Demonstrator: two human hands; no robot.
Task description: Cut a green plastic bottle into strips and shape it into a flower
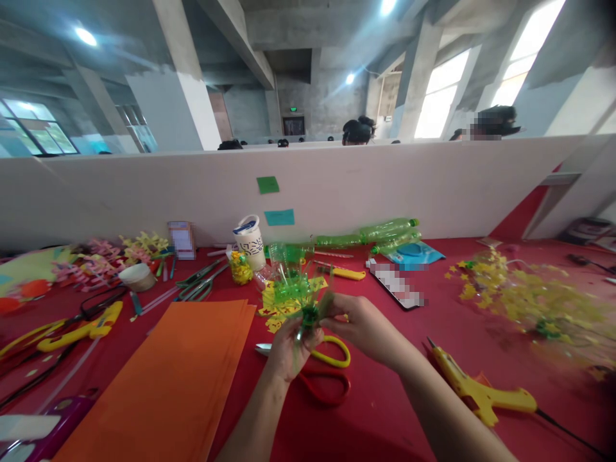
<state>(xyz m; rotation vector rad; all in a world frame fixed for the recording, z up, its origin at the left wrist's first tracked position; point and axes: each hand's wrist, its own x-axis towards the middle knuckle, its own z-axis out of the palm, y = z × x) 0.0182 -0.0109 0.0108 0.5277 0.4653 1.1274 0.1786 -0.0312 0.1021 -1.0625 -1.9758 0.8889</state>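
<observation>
Above the red table, my left hand (pixel 292 350) is closed around a cut piece of green plastic bottle (pixel 310 313), with thin clear strips fanning out from its green neck. My right hand (pixel 353 316) pinches one of the strips from the right side. Just under both hands lie scissors (pixel 332 382) with one yellow and one red handle loop, their blade tip poking out at the left. Behind the hands, yellow star-cut sheets (pixel 274 314) lie beneath more cut green bottle plastic (pixel 289 285).
Orange sheets (pixel 168 378) lie left, a yellow glue gun (pixel 481 385) right. A yellow star decoration (pixel 510 292) stands far right. Farther back are a phone (pixel 394 285), a yellow cutter knife (pixel 344 273), green bottles (pixel 385 232) and a white cup (pixel 249 247), before a white partition (pixel 409 186).
</observation>
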